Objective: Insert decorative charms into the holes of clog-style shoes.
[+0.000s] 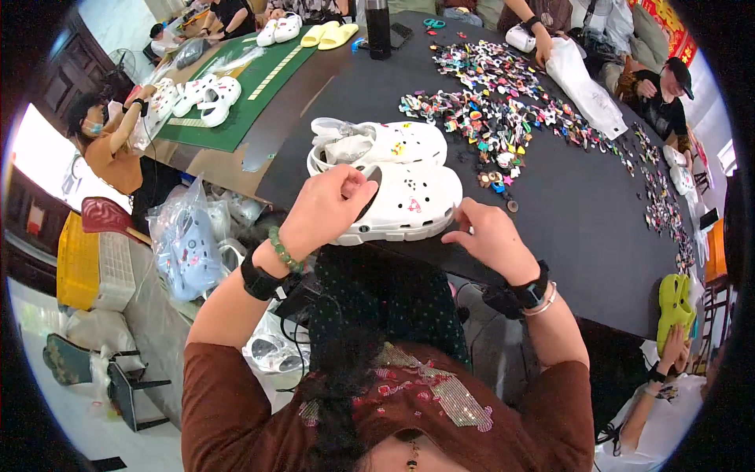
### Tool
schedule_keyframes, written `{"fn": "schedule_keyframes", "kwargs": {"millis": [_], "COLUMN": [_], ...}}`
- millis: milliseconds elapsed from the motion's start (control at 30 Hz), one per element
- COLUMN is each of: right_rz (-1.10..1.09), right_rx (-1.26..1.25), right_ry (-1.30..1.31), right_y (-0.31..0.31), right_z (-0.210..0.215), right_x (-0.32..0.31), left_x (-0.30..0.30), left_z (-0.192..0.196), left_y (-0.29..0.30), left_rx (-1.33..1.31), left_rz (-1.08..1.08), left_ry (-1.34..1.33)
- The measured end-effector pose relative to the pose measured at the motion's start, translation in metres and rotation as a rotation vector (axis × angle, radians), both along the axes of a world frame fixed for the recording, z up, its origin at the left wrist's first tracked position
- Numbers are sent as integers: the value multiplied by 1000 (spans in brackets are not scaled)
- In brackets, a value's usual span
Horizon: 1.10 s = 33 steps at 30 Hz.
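Note:
Two white clogs lie side by side at the near edge of the black table in front of me. The nearer clog (425, 193) has a pink charm and several small dark ones on its upper. Behind it, the farther clog (429, 141) carries colourful charms, and clear plastic wrap fills its heel end. My left hand (326, 206) is curled over the near clog's opening; what its fingers hold, if anything, is hidden. Beside that clog's toe is my right hand (491, 238), thumb and forefinger apart, with nothing visible between them.
A wide heap of small colourful shoe charms (491, 102) covers the far table. Behind the clogs stands a dark bottle (378, 31). Other people handle shoes around the table; one hand (543, 49) is by a white bag (586, 90). Bagged blue clogs (189, 259) lie to my left.

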State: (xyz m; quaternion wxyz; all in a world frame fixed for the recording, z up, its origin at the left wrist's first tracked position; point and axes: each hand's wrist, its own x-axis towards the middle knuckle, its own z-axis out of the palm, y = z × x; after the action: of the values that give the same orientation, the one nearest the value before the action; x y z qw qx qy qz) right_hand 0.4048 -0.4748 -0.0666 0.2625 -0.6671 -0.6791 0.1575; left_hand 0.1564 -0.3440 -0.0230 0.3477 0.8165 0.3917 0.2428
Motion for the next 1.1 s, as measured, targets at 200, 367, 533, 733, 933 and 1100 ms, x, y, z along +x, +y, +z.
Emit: {"fn": "schedule_keyframes", "kwargs": {"millis": [200,367,533,733,933,1100], "right_rz": [-78,-90,-34,-223,-197,-52], "right_rx": [67,110,19,55,17,-10], "right_ry": [-11,25,-56,-285,-267,-338], "right_y": [10,8,8,48,89,118], "right_z": [-18,-30,-6,-17,-27,-28], "right_x": [-8,-6,57,125,123,115], "left_x": [30,56,57,58,55,54], "left_z": [-29,-41,-37,-36,-36,-40], "left_y": [23,33,22,15,11,14], "left_rx": [-697,-1246,-1100,-1040,-1084,-1085], "left_rz": [-122,-276,-177,-107,-95,-74], "left_ry": [-200,-600,-596,-610,-643,-653]}}
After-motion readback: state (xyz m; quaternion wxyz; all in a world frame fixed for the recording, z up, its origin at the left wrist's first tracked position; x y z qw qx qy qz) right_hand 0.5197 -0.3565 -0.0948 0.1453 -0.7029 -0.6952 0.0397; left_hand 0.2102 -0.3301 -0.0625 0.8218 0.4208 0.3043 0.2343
